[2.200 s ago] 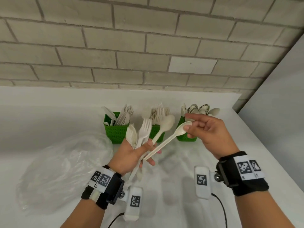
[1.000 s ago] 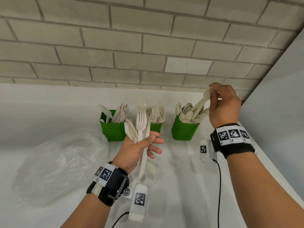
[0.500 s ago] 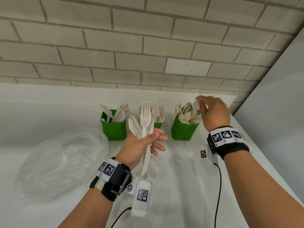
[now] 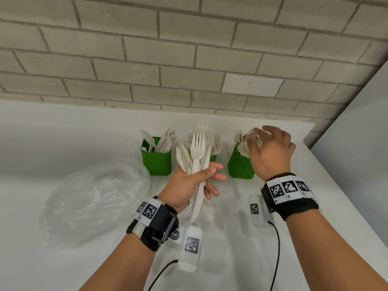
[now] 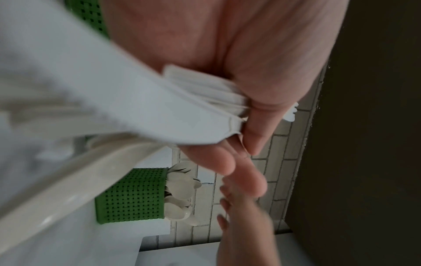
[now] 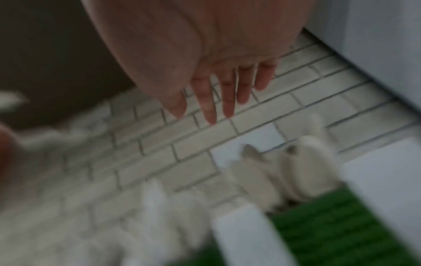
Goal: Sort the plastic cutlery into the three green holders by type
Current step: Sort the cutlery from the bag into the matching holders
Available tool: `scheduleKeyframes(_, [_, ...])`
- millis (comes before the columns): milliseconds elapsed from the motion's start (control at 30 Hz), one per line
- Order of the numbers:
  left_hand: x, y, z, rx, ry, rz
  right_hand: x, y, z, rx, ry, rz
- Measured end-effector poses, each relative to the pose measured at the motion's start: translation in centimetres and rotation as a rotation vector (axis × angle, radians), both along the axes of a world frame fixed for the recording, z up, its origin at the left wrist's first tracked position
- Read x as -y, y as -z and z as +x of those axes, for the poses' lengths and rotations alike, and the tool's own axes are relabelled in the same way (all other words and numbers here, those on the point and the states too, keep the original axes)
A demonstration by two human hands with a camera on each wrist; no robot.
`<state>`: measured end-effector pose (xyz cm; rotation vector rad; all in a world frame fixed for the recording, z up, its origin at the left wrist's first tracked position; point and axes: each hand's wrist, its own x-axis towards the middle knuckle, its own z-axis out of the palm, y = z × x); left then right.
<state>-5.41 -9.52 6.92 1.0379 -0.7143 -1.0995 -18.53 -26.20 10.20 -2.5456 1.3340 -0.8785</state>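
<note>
Three green holders stand in a row by the wall: the left holder point(image 4: 156, 159) has knives, the middle holder point(image 4: 213, 158) has forks and is partly hidden, the right holder point(image 4: 239, 164) has spoons. My left hand point(image 4: 201, 181) grips a bundle of white cutlery point(image 4: 196, 156), forks and spoons, upright in front of the middle holder. Its handles point(image 5: 205, 93) cross my palm in the left wrist view. My right hand point(image 4: 258, 139) hovers over the spoons point(image 6: 284, 171) in the right holder point(image 5: 132, 194), fingers point(image 6: 227, 93) straight and empty.
A crumpled clear plastic bag point(image 4: 94, 198) lies on the white table point(image 4: 63, 133) to the left. A brick wall point(image 4: 189, 59) runs close behind the holders. A grey panel point(image 4: 357, 154) borders the table at the right.
My right hand carried one spoon from the bundle to the right holder, dropped it in and now sits empty above it. The left hand and its bundle have barely moved.
</note>
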Motion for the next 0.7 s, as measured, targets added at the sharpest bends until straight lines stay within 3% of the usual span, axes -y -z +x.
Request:
scheduleKeyframes(67, [0.0,0.0,0.0,-0.015,0.021,0.006,-2.5,-1.9,1.1,0.247,-0.275,0.276])
scheduleKeyframes(133, [0.0,-0.1,-0.2,-0.025,0.036,0.007,-5.1,-2.7,2.1,0.222,-0.505,0.626])
scheduleKeyframes(167, [0.0,-0.1,-0.2,-0.026,0.039,0.003,-5.7,-2.6,2.4,0.227,-0.558,0.706])
scheduleKeyframes(400, [-1.5,0.7,0.9,0.027,-0.013,0.026,-4.8,-1.7,2.0,0.665,-0.416,0.864])
scheduleKeyframes(567, [-1.9,1.5,1.1,0.088,-0.089,0.057,-5.2,-1.2,2.2,0.640,-0.403,0.869])
scheduleKeyframes(700, [-2.3,1.4,1.8,0.137,-0.047,0.106,-5.4,-1.5,2.4,0.545,-0.451,0.845])
